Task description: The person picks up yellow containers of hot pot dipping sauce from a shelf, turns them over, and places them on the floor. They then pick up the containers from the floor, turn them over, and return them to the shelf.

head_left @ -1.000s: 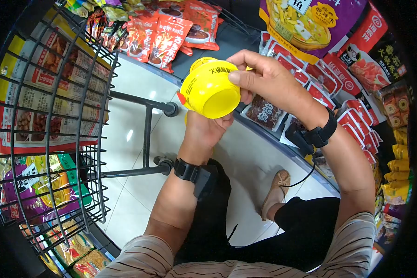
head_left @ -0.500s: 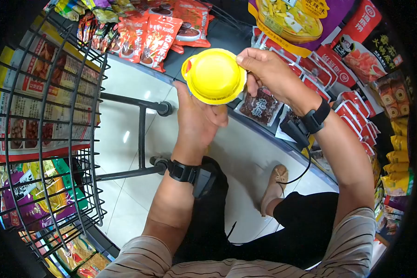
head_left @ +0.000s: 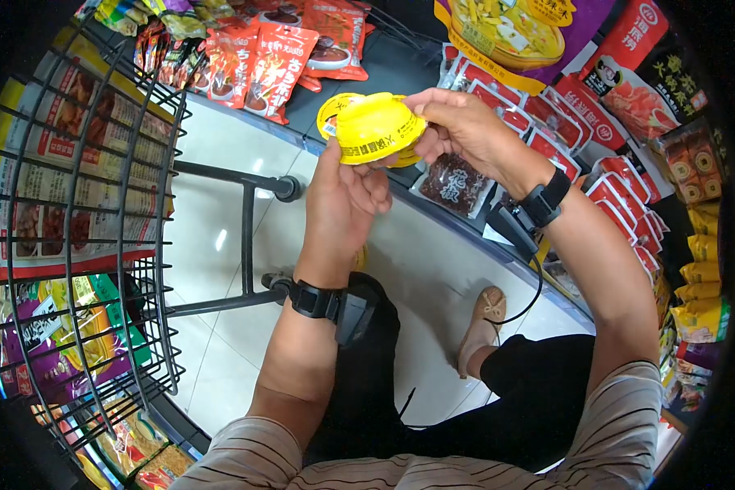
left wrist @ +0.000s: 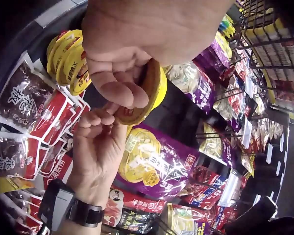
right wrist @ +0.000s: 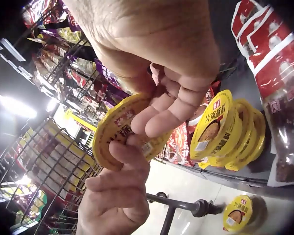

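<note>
A yellow tub of hotpot dipping sauce is tilted between both hands in the head view, its printed side showing. My right hand pinches its rim at the right, thumb on top. My left hand holds it from below, thumb at the left edge and fingers curled under. Fingers of both hands lie over the printed lid in the right wrist view. The left wrist view shows the lid edge-on beside my left fingers.
A wire cart holding packets stands at the left. Red pouches and dark spice packs line the shelf. More yellow tubs stand at the shelf edge; another tub is on the floor.
The tub has turned in my hands: its round base faced the camera, and now its printed side does. My left thumb and fingers have closed in on it.
</note>
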### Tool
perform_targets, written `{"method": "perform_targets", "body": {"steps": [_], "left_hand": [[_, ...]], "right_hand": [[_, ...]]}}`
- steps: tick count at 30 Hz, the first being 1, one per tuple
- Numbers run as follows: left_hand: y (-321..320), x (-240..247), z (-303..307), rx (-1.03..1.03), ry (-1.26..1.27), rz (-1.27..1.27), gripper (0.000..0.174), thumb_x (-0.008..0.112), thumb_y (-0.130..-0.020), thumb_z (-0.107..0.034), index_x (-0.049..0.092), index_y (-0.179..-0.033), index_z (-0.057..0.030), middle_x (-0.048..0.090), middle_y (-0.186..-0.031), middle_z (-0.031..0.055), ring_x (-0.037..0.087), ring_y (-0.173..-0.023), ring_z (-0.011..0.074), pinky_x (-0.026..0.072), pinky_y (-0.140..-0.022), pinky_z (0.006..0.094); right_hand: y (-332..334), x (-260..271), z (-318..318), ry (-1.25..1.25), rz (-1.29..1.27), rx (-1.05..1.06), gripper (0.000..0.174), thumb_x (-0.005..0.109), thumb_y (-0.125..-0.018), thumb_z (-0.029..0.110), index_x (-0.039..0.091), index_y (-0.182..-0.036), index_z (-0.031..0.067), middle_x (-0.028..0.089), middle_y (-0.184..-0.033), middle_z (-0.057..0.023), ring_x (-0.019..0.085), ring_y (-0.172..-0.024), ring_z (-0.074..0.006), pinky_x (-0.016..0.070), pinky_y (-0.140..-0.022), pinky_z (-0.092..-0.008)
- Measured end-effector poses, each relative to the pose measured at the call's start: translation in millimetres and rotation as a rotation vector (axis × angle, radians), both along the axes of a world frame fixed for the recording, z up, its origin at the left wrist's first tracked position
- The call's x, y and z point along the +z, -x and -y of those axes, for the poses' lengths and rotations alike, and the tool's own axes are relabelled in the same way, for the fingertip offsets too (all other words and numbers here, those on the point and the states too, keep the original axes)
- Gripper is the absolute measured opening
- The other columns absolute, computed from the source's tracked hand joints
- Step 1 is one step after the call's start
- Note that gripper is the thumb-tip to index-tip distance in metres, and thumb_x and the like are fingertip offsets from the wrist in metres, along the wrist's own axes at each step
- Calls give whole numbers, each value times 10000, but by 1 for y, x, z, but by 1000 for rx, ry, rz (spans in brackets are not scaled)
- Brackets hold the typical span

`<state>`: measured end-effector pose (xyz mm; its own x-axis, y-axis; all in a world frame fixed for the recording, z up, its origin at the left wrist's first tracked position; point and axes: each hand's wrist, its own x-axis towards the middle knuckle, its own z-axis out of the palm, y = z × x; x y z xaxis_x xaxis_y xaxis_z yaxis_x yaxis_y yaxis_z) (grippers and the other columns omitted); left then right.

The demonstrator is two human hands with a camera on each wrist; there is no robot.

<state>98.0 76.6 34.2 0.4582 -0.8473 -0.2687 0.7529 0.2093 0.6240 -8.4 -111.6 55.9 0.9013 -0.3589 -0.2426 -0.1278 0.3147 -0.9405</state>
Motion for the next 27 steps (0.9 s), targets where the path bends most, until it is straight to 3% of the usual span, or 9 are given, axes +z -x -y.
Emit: {"method": "perform_targets", "body": {"steps": [5,8,11,14,17,20,23,27], "left_hand": [[-2,-3,-1,-12,8,-37,506,328,-1049,-490,567,-1175,-62,674,-927,83,549,-625,142,463,-547,304],[-4,-5,-2,-12,41,-85,518,329,-1047,-493,583,-1153,-54,673,-915,85,545,-626,146,462,-551,304],[-9,-15,-2,-51,3,-57,573,306,-1040,-525,601,-1125,-42,674,-897,88,559,-629,149,470,-565,306],[-10,-21,-1,-119,-92,17,612,334,-1024,-556,644,-1052,-30,686,-856,67,566,-635,131,451,-561,284],[-17,-24,0,-239,-186,102,763,248,-1001,-654,646,-988,-2,679,-771,81,637,-604,164,506,-542,279],[-26,-22,-2,-266,-294,201,814,239,-983,-697,658,-922,-2,671,-721,78,646,-591,164,508,-518,265],[-32,-20,-5,-276,-357,280,844,222,-971,-722,662,-905,-4,666,-712,74,641,-599,152,500,-515,259],[-31,-20,-3,-157,-420,420,731,307,-1001,-651,652,-954,-8,675,-740,76,644,-572,155,495,-485,250]], "right_hand": [[-3,1,-4,31,27,-40,329,542,-984,205,597,-1220,-18,698,-1043,-134,709,-829,-186,596,-698,-314],[-2,2,-5,152,33,10,286,518,-1006,187,598,-1204,-4,697,-1058,-103,711,-926,-178,584,-750,-293],[-3,-11,-2,449,83,51,239,553,-984,180,618,-1132,4,702,-1014,-59,698,-896,-151,558,-746,-278],[-2,-14,2,913,107,-15,199,609,-947,191,632,-1027,11,700,-844,-86,686,-755,-177,518,-652,-293],[3,5,3,1329,-44,3,208,642,-919,205,609,-915,-1,620,-692,-152,622,-612,-240,474,-585,-333],[4,1,7,1305,91,9,257,686,-886,269,610,-833,30,574,-681,-213,584,-646,-417,447,-553,-444],[4,-10,16,1233,101,79,259,670,-903,254,603,-807,23,586,-636,-170,595,-552,-326,452,-529,-415],[9,-2,17,760,-151,164,263,632,-947,264,611,-809,41,580,-592,-46,542,-475,-137,427,-463,-308]]}}
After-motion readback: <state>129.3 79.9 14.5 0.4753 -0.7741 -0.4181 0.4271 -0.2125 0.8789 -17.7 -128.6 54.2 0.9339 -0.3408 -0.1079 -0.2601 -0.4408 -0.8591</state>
